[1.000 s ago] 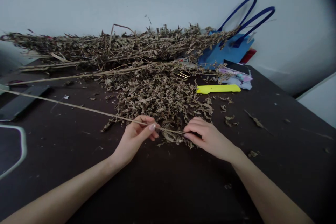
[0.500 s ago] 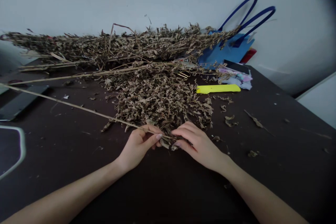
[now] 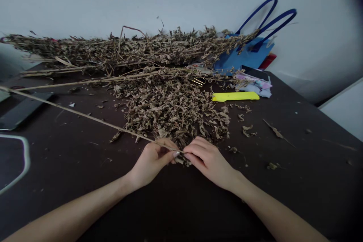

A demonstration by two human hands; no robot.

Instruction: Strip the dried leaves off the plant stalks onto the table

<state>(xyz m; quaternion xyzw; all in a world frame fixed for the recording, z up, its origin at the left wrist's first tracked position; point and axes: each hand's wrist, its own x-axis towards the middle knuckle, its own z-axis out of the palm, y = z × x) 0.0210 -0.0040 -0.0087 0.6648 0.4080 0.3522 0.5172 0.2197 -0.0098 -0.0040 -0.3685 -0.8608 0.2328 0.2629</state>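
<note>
A long dried plant stem [image 3: 93, 118] slants from the left edge down to my hands at the near side of the leaf pile. My left hand [image 3: 154, 159] is closed on it, thumb and fingers pinching near its lower end. Right beside it, my right hand [image 3: 208, 162] has its thumb and fingertips pressed together on the same stem, close to the left thumb. Small dried leaves hang below the fingers, partly hidden. Just beyond both hands lies a heap of crumpled dried leaves [image 3: 170, 109] on the dark table [image 3: 176, 208].
Bundled dried stalks [image 3: 136, 51] lie along the wall. To their right stand a blue bag [image 3: 244, 58], a yellow strip-shaped object [image 3: 235, 96] and small gold-handled scissors [image 3: 199, 81]. A flat dark device [image 3: 25, 109] and a pale-rimmed object [image 3: 26, 155] are at left. Loose leaf bits lie at right.
My right hand has moved slightly left and down, closing its fingertips on the stem next to my left hand. My left hand has shifted slightly right and down.
</note>
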